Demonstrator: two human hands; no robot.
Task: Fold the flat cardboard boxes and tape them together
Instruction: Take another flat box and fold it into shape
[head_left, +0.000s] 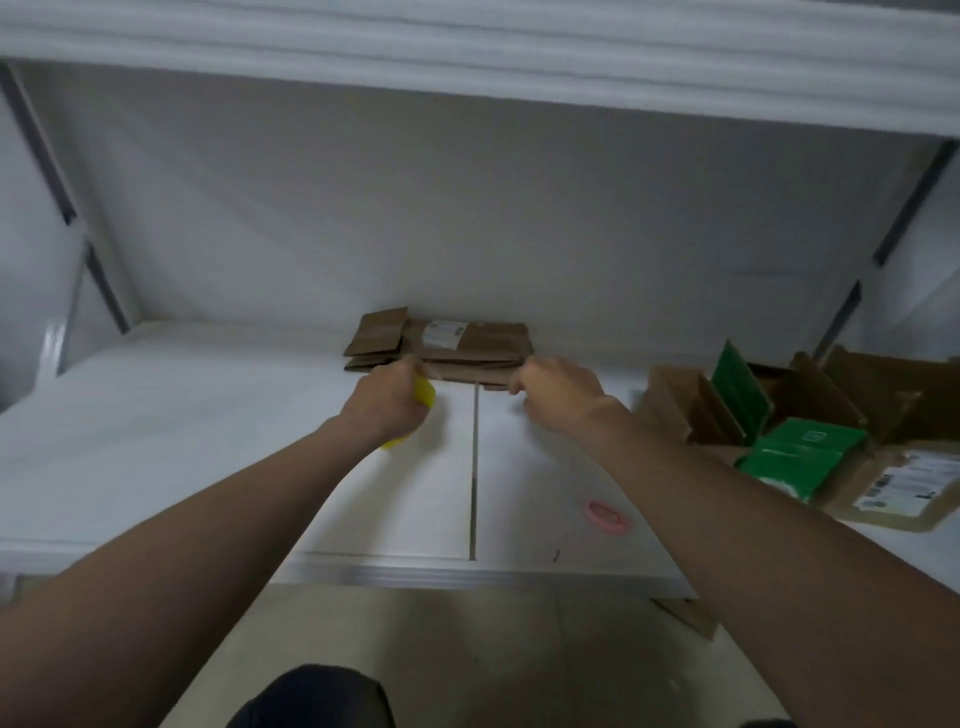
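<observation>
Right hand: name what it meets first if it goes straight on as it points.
The right hand would meet the flat cardboard stack first; it seems right at the stack's near edge, though contact is unclear.

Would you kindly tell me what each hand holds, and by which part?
Left hand grips a yellow object around its middle; right hand pinches the flat cardboard at its near edge.

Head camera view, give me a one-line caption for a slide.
Left hand, gripping a yellow object, and right hand at the flat cardboard stack on the white table.
</observation>
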